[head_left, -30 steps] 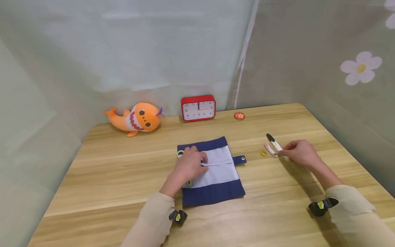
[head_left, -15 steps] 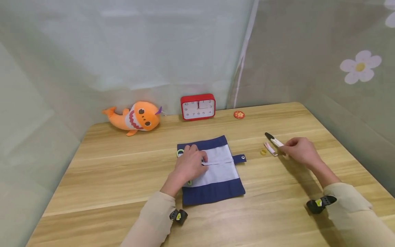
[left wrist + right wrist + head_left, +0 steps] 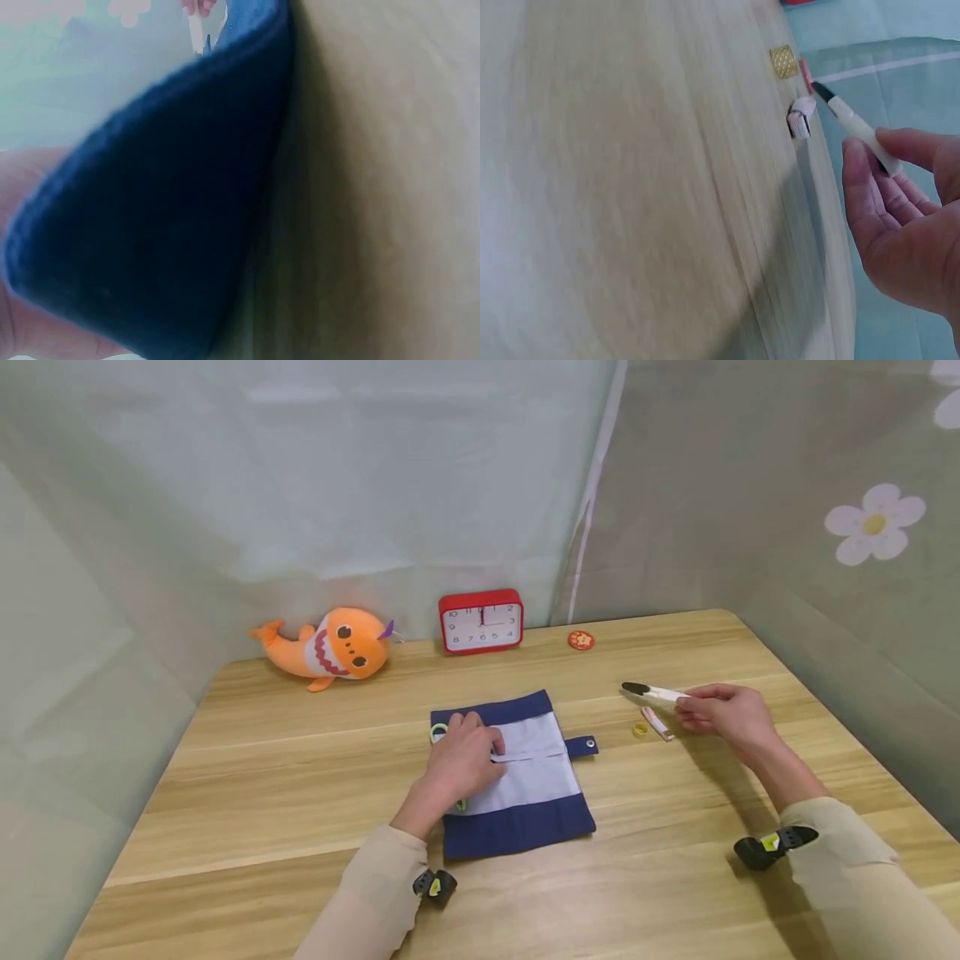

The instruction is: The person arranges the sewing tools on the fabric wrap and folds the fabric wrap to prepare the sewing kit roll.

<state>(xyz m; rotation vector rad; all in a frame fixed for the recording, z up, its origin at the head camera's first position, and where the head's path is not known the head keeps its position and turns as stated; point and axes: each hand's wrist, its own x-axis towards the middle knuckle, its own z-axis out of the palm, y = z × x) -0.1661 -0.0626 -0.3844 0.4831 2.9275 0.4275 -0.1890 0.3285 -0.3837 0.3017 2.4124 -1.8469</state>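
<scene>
My right hand (image 3: 731, 717) pinches a slim white tool with a black tip (image 3: 667, 693) between thumb and fingers, its tip pointing left. In the right wrist view this tool (image 3: 859, 131) slants above the table. My left hand (image 3: 465, 758) lies on an unfolded navy cloth case (image 3: 517, 831) with a pale lining. Its thumb and forefinger are bent around the inner pocket edge. Green loops (image 3: 438, 731) show beside and under this hand, the rest hidden. A small pinkish clipper-like thing (image 3: 657, 724) and a dimpled gold thimble ring (image 3: 640, 729) lie near the right hand.
An orange plush shark (image 3: 330, 643), a red alarm clock (image 3: 482, 622) and a round red patch (image 3: 581, 640) sit along the back of the wooden table (image 3: 300, 793). The case's snap strap (image 3: 581, 747) sticks out to the right. Curtains hang behind.
My right hand has raised the white tool and turned it nearly level, its black tip swinging left. The left hand and the case stay as they were.
</scene>
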